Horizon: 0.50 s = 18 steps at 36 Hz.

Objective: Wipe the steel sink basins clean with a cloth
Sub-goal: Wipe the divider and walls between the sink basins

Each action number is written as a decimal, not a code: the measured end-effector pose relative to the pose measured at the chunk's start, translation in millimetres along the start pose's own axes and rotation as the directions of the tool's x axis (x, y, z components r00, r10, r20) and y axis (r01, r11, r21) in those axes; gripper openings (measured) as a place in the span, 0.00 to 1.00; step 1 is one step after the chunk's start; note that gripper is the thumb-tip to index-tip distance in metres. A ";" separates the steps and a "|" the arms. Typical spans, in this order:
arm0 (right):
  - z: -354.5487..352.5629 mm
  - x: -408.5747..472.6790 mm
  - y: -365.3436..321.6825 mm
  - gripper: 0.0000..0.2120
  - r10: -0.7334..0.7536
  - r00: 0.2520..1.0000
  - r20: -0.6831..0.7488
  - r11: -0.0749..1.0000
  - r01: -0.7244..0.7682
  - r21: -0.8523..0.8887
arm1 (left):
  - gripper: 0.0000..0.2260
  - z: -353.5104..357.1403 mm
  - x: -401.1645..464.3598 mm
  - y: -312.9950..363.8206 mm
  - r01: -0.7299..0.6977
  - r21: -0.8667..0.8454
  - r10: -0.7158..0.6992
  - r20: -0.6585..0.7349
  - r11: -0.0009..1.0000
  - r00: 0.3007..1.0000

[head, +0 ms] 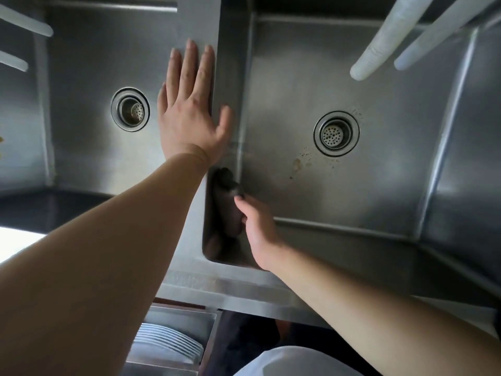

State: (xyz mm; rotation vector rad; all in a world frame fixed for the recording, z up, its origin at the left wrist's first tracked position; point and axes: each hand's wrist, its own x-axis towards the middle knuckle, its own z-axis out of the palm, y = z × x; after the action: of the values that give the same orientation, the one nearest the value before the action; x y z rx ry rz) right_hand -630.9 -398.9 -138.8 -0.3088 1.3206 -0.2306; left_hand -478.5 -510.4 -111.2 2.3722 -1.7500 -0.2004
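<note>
Two basins (352, 185), one apparently dark cloth (226, 202) in right hand (260, 229).

Lighting is dim and soft. Broad, diffuse highlights lie on the steel basin floors (366, 191); a blown-out white patch sits at the left edge of the frame. The basin's near left corner is in deep shadow. Wide-angle distortion bends the sink edges. Detail is slightly soft throughout.

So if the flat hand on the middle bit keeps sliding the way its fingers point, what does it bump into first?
Probably nothing soon. The left hand lies flat on the steel divider between the basins, fingers pointing along it toward the back. The strip looks bare up to the picture's top edge.
</note>
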 end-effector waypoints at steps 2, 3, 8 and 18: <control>3.7 10.4 -10.1 0.10 -0.007 1.000 -0.004 0.999 0.007 0.033 | 0.36 0.6 0.1 0.2 0.003 -0.007 -0.003 0.002 1.000 1.000; 5.4 16.5 -17.6 0.13 0.001 1.000 0.008 0.998 -0.002 0.067 | 0.36 1.4 -0.2 -0.1 0.003 -0.011 -0.003 0.000 1.000 1.000; 14.5 40.7 -75.9 0.14 0.079 0.997 -0.012 0.976 -0.074 0.207 | 0.35 3.3 -0.8 -1.0 -0.002 -0.020 0.001 -0.018 1.000 1.000; -53.0 85.1 -176.9 0.11 -0.295 0.954 -0.050 0.955 0.296 0.025 | 0.34 2.5 -1.3 -0.4 0.013 -0.038 -0.014 -0.022 0.999 1.000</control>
State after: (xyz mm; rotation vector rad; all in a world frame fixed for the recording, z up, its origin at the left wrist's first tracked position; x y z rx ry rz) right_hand -660.9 -598.1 -165.9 -0.4767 1.3119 -0.5140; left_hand -479.0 -509.2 -113.7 2.3513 -1.7050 -0.2060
